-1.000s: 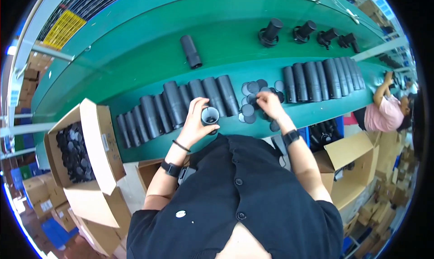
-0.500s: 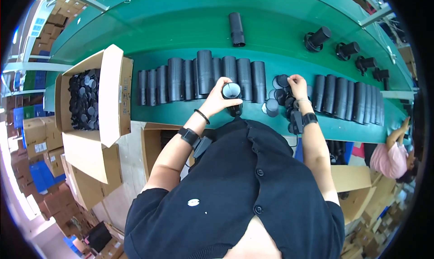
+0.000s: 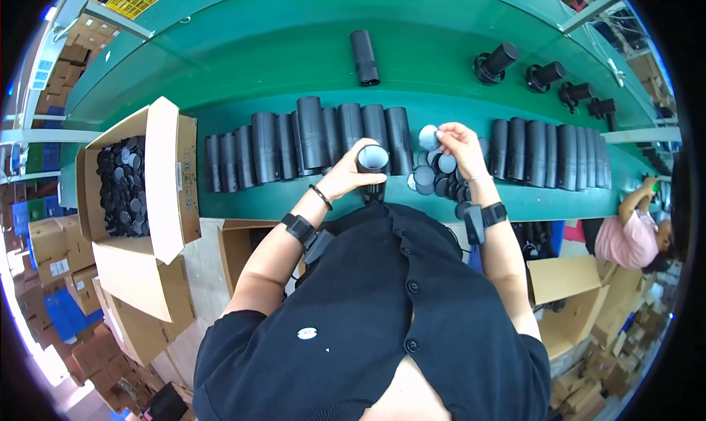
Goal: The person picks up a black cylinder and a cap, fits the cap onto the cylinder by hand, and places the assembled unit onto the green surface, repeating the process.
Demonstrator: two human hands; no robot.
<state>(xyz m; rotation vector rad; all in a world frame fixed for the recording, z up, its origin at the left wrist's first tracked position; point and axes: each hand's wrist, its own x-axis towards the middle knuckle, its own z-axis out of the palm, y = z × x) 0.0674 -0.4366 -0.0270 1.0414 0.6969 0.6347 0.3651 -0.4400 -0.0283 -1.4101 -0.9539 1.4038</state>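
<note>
My left hand point(image 3: 346, 177) grips a black tube point(image 3: 372, 172) upright at the near edge of the green bench, its open end facing up. My right hand point(image 3: 460, 147) pinches a round grey disc point(image 3: 428, 136) just above a pile of similar discs point(image 3: 434, 178). A row of black tubes point(image 3: 309, 141) lies side by side behind my left hand, and another row of tubes point(image 3: 548, 152) lies to the right of the pile.
An open carton of black discs point(image 3: 123, 186) stands at the left. A single tube point(image 3: 364, 57) lies on the green conveyor point(image 3: 257, 46), with several assembled black parts point(image 3: 496, 61) at the far right. Another person point(image 3: 632, 233) works at the right. Cartons stand below the bench.
My right hand has lifted a disc off the pile. My left hand still holds the tube upright. The view has shifted so the bench contents sit further right.
</note>
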